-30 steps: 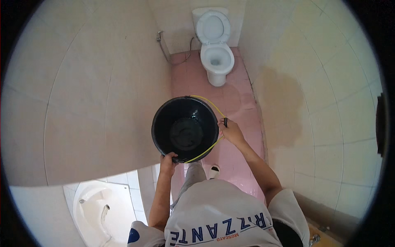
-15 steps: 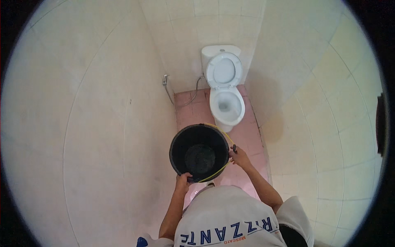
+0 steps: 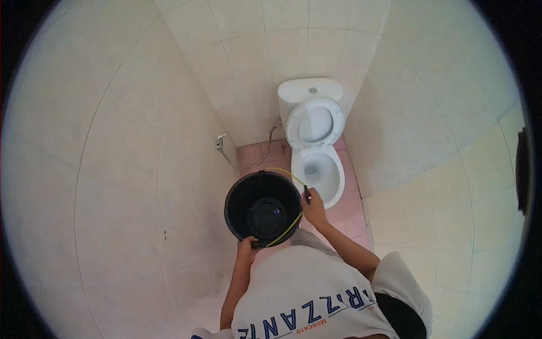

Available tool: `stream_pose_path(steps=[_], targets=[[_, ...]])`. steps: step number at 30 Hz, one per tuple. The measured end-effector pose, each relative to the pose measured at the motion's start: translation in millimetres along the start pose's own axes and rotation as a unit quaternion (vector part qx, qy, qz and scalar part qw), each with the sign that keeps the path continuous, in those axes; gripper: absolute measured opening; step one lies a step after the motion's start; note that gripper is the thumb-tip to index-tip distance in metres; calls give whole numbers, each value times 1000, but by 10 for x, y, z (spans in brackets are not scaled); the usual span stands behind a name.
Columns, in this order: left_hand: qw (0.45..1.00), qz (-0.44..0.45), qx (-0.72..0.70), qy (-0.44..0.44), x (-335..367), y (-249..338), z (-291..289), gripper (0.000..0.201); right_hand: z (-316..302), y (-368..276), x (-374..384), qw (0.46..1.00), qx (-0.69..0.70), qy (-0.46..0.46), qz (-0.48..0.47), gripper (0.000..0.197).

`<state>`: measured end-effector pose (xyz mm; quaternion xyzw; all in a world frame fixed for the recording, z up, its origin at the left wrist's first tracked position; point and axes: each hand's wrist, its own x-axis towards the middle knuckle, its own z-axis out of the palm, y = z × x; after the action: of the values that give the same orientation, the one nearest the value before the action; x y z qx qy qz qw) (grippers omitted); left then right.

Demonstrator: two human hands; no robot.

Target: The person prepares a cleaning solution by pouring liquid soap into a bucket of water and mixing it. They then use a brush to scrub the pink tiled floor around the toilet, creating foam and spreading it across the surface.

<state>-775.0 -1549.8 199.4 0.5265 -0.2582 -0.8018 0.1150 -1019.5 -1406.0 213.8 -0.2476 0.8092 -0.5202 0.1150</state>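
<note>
A black bucket (image 3: 234, 212) hangs in front of me, its mouth facing up so that I see down to its bottom. A small bright glint shows on the dark bottom; whether that is water I cannot tell. My left hand (image 3: 247, 248) grips the near-left rim, with the thumb over the edge. At the bucket's right side my right hand (image 3: 314, 208) is closed by the black grip of the yellow wire handle (image 3: 289, 230), which leans to the right. Part of the right hand's fingers is hidden by the hand itself.
A white toilet (image 3: 341, 183) with its lid and seat raised stands just beyond the bucket to the right. A hand sprayer (image 3: 220, 142) with a hose hangs on the left wall. Tiled walls close in on both sides of the pink tiled floor (image 3: 354, 217).
I have come nearer to the toilet with the bucket. My right hand has shifted onto the handle's black grip, while the left still holds the rim.
</note>
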Motion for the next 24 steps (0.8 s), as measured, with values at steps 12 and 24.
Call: stream_pose_path(steps=[12, 24], targets=[[993, -37, -101, 47, 1417, 836, 639, 43, 661, -5, 2378, 969, -192, 66, -144, 48], [951, -115, 285, -44, 2318, 2676, 1180, 81, 801, 345, 2983, 905, 139, -128, 380, 27]])
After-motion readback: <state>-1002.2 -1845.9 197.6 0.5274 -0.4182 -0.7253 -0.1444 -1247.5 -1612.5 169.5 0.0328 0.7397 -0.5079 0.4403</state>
